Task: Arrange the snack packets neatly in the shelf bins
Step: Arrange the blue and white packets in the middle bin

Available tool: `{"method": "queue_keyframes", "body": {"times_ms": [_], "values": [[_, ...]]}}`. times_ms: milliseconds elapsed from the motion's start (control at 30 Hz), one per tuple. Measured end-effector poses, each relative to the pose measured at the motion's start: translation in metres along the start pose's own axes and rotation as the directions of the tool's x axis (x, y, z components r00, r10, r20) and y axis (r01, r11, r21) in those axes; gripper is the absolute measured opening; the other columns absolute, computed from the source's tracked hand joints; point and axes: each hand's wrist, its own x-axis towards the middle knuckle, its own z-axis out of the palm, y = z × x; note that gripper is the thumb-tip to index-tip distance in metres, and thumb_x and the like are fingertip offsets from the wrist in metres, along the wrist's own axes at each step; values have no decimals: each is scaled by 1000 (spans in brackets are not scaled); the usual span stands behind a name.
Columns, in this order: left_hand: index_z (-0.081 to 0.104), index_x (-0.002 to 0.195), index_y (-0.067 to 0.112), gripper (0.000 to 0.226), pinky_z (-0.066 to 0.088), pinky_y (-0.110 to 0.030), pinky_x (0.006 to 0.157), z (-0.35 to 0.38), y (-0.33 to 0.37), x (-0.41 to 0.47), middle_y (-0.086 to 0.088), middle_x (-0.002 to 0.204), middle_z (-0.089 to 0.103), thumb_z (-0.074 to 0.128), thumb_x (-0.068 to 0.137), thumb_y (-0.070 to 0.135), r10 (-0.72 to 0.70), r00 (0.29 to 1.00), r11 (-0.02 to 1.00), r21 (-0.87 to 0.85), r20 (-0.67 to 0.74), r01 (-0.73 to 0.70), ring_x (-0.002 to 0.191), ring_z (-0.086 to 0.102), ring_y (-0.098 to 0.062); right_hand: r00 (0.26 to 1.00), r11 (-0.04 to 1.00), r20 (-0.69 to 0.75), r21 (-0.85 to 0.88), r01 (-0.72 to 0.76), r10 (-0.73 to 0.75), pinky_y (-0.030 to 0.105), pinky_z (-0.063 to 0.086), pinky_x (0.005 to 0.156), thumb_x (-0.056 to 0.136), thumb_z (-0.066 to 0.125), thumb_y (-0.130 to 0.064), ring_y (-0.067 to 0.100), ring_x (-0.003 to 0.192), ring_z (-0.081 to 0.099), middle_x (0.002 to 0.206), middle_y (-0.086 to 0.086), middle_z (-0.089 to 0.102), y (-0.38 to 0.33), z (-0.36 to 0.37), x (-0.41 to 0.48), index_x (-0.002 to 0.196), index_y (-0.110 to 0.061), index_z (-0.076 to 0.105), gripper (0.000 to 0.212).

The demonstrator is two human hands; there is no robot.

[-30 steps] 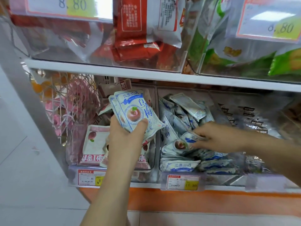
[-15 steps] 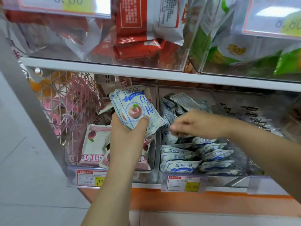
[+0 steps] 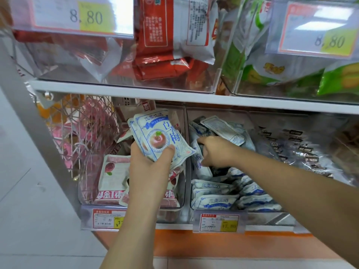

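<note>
"Where are the blue packets (image 3: 213,200)?"

"Most are in the middle bin (image 3: 272,217), in flat piles along the front with loose ones jumbled behind. A small stack (image 3: 161,136) is up in the left grip (image 3: 149,162), with the thumb clamped across the top one, in front of the left bin (image 3: 174,210) of pink packets (image 3: 112,177)."

"And the right grip (image 3: 215,152)?"

"It's inside the middle bin, fingers curled against a packet standing by the left wall. I cannot tell if it's grasping one."
</note>
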Motion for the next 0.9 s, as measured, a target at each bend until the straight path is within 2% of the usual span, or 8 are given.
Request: {"method": "queue_keyframes", "body": {"times_ms": [100,233,433,500,600,700,833,900], "values": [[53,104,32,29,52,-36,89,-1,0,0,16,97,68,68,83,19,-1,1000,1000,-5,-6,1,90,66,-2,994,984,87,169,55,-70,22,37,53,84,66,-10,14,66,53,75,-2,55,21,-8,-11,89,-41,36,43],[53,109,32,31,52,-34,88,-4,1,-1,17,96,67,68,84,20,-3,1000,1000,-8,-9,2,88,65,0,978,909,166,413,50,-129,19,49,72,85,63,-1,-1,83,63,97,-12,64,37,-11,-24,119,-30,43,49],[54,108,31,31,52,-38,91,-4,0,-1,16,96,69,68,83,19,-1,1000,1000,-6,-3,1,89,66,-2,982,974,140,206,94,-124,16,42,60,84,60,2,-3,67,54,97,1,61,42,-4,-24,106,-10,58,24],[54,110,30,32,51,-37,91,-3,0,-1,16,97,68,69,83,19,6,1000,1000,0,-3,-6,89,65,0,977,978,181,193,80,-115,12,39,62,84,55,6,-7,67,55,90,-8,58,40,-5,-23,104,-10,61,26],[54,109,30,32,51,-37,92,-2,0,0,15,98,68,69,83,19,12,1000,1000,6,4,-12,90,65,-1,940,952,328,305,-10,-95,10,43,64,86,60,-11,-12,71,56,111,-11,56,32,-12,-23,126,-18,49,43],[54,106,30,29,50,-37,92,0,0,0,14,99,68,68,83,19,19,1000,1000,4,8,-19,92,65,-4,935,952,351,298,-71,-41,29,42,97,84,62,-45,8,107,53,126,-7,52,21,-15,-16,136,-23,43,59],[53,105,33,30,51,-33,89,2,-1,-1,15,99,68,68,84,18,18,1000,1000,-5,19,-18,90,65,-1,952,997,305,67,-24,2,24,46,58,96,49,-40,13,67,53,78,-1,55,0,-14,1,100,-16,59,26],[53,109,33,32,52,-33,88,2,-1,-1,16,99,68,68,84,18,15,1000,1000,-9,20,-15,90,66,-1,949,998,312,37,-56,42,27,50,56,97,49,-28,20,71,57,81,5,56,-6,-12,12,97,-11,58,19]]}}
